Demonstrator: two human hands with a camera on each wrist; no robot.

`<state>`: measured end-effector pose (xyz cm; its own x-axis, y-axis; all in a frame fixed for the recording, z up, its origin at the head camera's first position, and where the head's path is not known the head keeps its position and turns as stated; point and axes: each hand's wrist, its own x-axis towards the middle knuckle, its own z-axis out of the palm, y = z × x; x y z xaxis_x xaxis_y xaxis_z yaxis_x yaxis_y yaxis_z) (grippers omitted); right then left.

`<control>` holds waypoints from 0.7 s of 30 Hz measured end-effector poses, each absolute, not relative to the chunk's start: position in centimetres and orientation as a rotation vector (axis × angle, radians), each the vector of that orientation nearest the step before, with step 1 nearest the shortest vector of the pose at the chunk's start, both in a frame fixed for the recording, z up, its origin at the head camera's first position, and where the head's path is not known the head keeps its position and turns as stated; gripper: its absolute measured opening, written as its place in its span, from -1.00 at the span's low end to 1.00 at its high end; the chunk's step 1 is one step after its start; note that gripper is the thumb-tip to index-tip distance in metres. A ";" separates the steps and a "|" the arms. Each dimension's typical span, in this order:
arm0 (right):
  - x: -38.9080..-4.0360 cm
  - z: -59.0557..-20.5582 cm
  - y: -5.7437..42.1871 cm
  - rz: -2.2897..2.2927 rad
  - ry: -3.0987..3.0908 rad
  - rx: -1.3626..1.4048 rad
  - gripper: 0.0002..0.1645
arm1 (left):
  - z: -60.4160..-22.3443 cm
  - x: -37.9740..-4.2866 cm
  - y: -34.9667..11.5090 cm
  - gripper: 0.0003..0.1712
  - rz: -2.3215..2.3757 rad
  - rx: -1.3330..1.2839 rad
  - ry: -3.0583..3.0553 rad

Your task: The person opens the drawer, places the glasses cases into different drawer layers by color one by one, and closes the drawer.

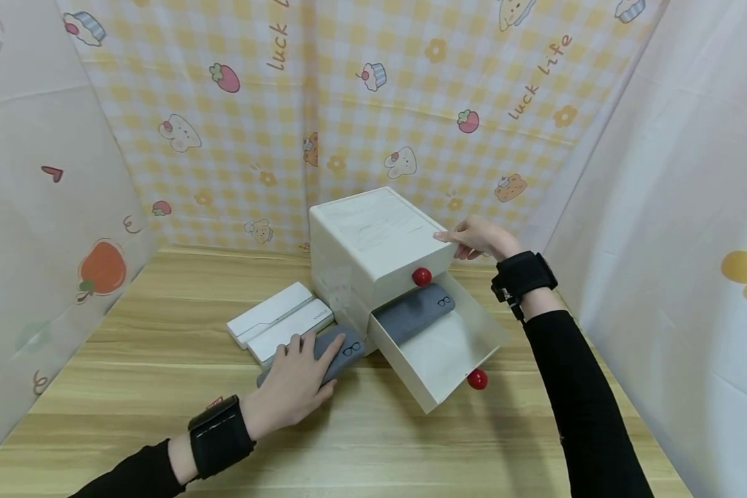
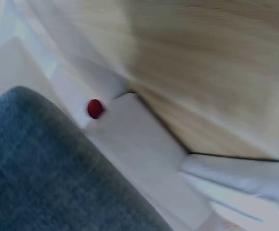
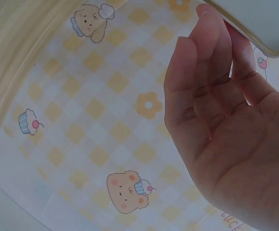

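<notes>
My left hand (image 1: 295,384) grips a grey-blue glasses case (image 1: 351,346) from above, beside the lower front corner of a white two-drawer cabinet (image 1: 348,259). Close up, the case (image 2: 47,159) fills the lower left of the left wrist view. A second glasses case (image 1: 413,312) lies at the back of the pulled-out lower drawer (image 1: 457,353). My right hand (image 1: 482,238) holds the cabinet's top right edge, thumb on top and fingers bent at the side. In the right wrist view, the fingers (image 3: 216,72) curl beside the cabinet's corner.
Left of the cabinet, a white box (image 1: 280,319) lies on the wooden table (image 1: 180,346). The upper drawer, with a red knob (image 1: 421,277), is closed; another red knob (image 1: 476,378) is on the lower drawer. Patterned cloth (image 1: 348,104) hangs behind.
</notes>
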<state>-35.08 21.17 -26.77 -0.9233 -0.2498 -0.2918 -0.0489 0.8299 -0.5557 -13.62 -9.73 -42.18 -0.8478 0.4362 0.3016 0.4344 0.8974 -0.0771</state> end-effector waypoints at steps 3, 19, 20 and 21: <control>-35.1 -26.8 21.1 -0.795 2.659 -0.229 -0.37 | -40.9 -12.8 -9.1 -0.26 0.030 -0.685 -2.710; -35.2 -26.9 21.1 -0.801 2.662 -0.245 -0.36 | -36.3 -11.4 -4.7 -0.27 -0.095 -0.848 -2.655; -35.2 -26.9 21.2 -0.800 2.662 -0.246 -0.36 | -36.0 -11.5 -4.2 -0.27 -0.112 -0.845 -2.664; -35.1 -26.9 21.2 -0.799 2.664 -0.246 -0.35 | -35.7 -11.7 -3.7 -0.28 -0.130 -0.842 -2.670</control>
<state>-35.14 21.18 -26.93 -0.9247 -0.2606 -0.2776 -0.0649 0.8262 -0.5596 -11.74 -3.71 -35.73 -0.7676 0.5408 0.3440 0.5716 0.8204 -0.0144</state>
